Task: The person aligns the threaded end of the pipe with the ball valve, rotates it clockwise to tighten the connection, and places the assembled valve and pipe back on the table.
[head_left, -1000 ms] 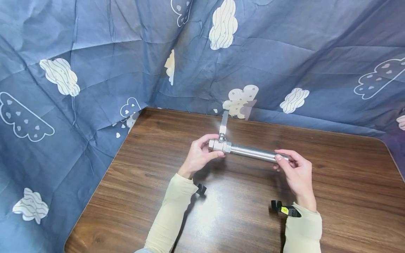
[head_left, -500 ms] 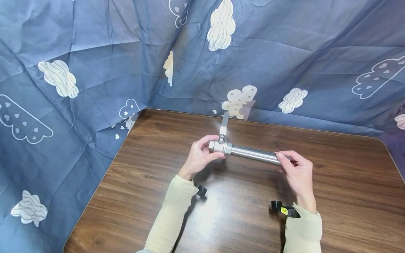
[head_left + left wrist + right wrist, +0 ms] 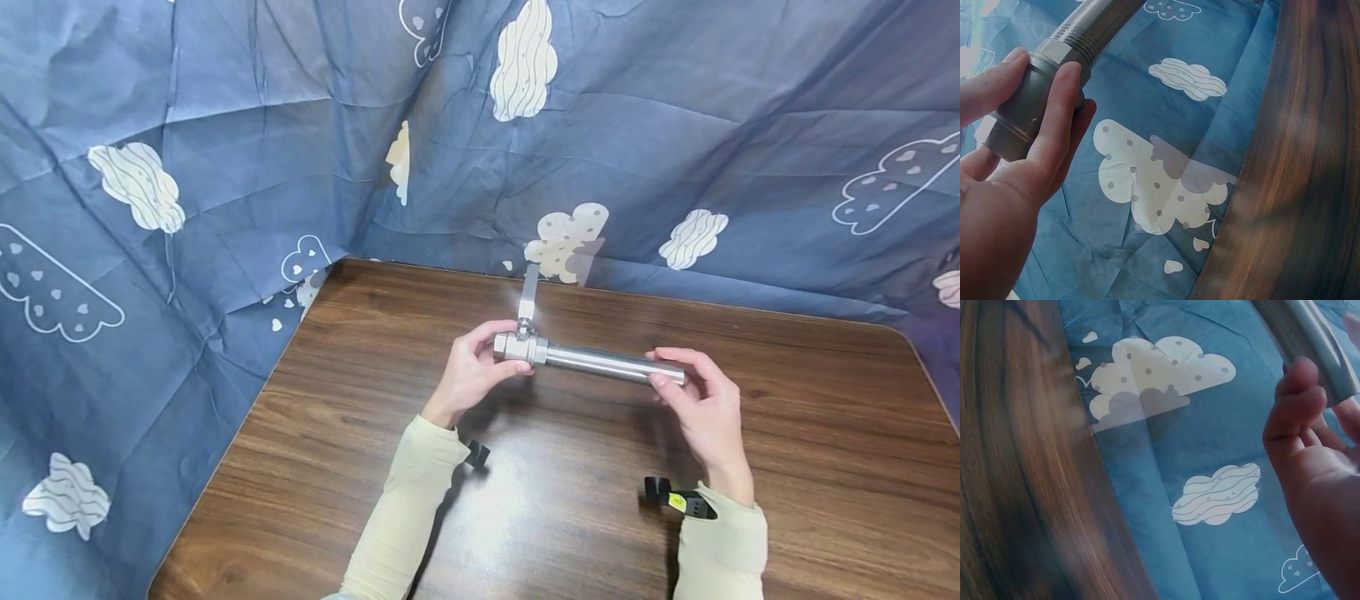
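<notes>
left hand (image 3: 474,367) grips the valve (image 3: 516,346) steady so the right hand (image 3: 705,408) can pinch the pipe (image 3: 611,364) end, probably twisting it.

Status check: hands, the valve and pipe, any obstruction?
Left hand grips valve body. Right hand pinches pipe at its far end. Assembly held above table; nothing in the way.

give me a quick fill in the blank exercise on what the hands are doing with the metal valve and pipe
1. The left hand grips the ball valve at the pipe's ____ end.
2. The right hand holds the steel pipe above the ____ table.
3. The valve's lever handle points toward the ____-printed cloth.

Missing words: threaded; wooden; cloud
</notes>
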A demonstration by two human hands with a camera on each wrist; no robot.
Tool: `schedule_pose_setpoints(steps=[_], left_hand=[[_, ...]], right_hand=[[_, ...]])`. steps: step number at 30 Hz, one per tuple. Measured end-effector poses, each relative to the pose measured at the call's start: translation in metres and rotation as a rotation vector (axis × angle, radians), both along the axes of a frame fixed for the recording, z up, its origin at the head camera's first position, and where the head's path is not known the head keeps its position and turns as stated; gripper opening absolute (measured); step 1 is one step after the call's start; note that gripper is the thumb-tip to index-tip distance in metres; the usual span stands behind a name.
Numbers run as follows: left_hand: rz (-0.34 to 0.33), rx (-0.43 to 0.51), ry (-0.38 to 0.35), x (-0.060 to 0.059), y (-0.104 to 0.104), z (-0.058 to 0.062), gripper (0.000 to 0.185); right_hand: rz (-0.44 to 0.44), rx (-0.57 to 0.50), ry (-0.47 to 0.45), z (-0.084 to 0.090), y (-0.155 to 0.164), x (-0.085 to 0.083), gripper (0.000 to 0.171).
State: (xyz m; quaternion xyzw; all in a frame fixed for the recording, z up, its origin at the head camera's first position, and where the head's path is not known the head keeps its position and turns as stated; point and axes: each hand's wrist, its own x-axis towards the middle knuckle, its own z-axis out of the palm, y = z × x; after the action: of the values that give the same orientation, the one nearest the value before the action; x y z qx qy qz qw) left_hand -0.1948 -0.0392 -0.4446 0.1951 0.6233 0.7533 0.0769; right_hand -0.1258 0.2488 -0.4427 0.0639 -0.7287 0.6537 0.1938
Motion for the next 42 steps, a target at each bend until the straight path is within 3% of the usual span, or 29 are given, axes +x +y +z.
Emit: schedule_pose_setpoints(steps=[5, 13, 28, 42], left_hand=[[-0.009, 0.018, -0.007, 0.0001, 0.0002, -0.0006, 0.054], [-0.018, 0.052, -0.023, 0.0005, 0.0002, 0.0009, 0.054], [-0.014, 0.041, -0.047, 0.0012, -0.0004, 0.0028, 0.054], [-0.024, 0.066, -0.024, 0.0014, -0.0016, 0.0026, 0.054]], right_hand=[[0.129, -0.075, 0.077, -0.0022, 0.0036, 0.0021, 0.043], [0.288, -0.19, 0.195, -0.005, 0.0056, -0.0001, 0.046], [0.292, -0.195, 0.19, -0.0048, 0.0057, -0.0003, 0.049], [0.277, -0.19, 0.167, -0.0018, 0.0063, 0.0012, 0.05]])
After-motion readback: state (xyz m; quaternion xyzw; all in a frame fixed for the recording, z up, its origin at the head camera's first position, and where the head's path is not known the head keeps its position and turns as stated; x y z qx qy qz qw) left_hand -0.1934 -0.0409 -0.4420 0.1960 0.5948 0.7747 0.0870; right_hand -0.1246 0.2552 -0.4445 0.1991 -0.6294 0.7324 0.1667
